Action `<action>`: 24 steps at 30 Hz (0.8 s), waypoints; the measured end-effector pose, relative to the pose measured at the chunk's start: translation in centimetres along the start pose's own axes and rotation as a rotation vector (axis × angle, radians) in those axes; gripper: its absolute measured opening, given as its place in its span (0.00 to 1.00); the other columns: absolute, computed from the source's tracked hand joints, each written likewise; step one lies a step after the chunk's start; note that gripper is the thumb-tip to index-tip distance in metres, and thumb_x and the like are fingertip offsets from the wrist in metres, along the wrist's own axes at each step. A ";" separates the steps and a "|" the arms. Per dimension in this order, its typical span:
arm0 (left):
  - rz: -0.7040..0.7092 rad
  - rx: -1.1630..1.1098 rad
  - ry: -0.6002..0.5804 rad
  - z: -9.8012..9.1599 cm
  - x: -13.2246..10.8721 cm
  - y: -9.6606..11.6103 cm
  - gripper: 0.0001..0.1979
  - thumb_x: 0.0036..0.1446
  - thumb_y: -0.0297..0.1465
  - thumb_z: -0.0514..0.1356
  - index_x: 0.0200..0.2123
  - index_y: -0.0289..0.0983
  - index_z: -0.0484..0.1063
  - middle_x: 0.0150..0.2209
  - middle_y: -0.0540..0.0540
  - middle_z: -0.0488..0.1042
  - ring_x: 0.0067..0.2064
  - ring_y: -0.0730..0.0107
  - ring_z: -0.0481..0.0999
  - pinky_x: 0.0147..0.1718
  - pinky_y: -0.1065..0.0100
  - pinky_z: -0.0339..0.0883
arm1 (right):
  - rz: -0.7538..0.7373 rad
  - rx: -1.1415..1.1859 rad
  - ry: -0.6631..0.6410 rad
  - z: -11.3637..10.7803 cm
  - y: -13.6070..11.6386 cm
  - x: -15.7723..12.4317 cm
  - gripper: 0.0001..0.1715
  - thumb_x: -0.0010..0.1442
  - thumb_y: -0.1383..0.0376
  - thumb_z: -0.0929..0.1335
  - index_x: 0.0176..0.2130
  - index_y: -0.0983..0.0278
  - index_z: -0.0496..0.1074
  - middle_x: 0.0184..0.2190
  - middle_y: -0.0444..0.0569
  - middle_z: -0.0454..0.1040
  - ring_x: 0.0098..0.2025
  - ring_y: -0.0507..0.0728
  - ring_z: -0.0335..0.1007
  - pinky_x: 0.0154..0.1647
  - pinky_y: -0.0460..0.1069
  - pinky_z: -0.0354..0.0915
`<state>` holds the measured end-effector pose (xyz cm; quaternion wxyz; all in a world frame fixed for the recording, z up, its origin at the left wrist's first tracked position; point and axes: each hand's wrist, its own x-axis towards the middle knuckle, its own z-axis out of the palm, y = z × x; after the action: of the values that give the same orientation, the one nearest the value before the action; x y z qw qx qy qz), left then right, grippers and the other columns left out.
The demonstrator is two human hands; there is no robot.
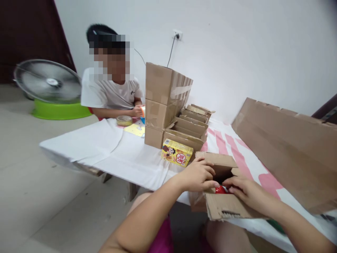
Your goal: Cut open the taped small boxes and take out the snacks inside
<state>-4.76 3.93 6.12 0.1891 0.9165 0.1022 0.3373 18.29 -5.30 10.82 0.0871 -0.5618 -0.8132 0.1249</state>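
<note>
While both hands worked at the open box right of centre in the lower frame, I weighed what might spoil things. My left hand lay over the box's left side, fingers bent and a little apart, its thumb against or just beside the red object between the two hands at the mouth of the box. My right hand reached in from the lower right, fingertips close to that same object; I could not tell whether either hand had a firm hold on it, or whether they merely touched it. The front flap jutted toward the lap at the bottom of the frame, and the box sat by the near edge of the tablecloth, so I judged that a downward push on that flap could tip it off. A careless squeeze between thumb and fingertips might have let the object slip deeper into the box. Near the centre, the yellow carton leaned against the row of open boxes, and a swing of the left forearm could have knocked it over. Behind them rose stacked boxes, which a hard bump might have shifted.
</note>
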 end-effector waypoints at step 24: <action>-0.084 0.195 0.251 -2.6 -2.1 2.2 0.23 0.59 0.51 0.53 0.39 0.39 0.76 0.33 0.44 0.72 0.39 0.62 0.68 0.47 0.58 0.57 | -0.087 -0.301 -0.179 -0.4 -0.3 2.5 0.11 0.58 0.67 0.64 0.37 0.60 0.77 0.35 0.49 0.80 0.37 0.59 0.74 0.40 0.52 0.64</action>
<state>-7.88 2.04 7.61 0.0989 0.8761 0.1957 0.4294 17.24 -3.06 11.33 -0.0656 -0.5192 -0.8508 0.0474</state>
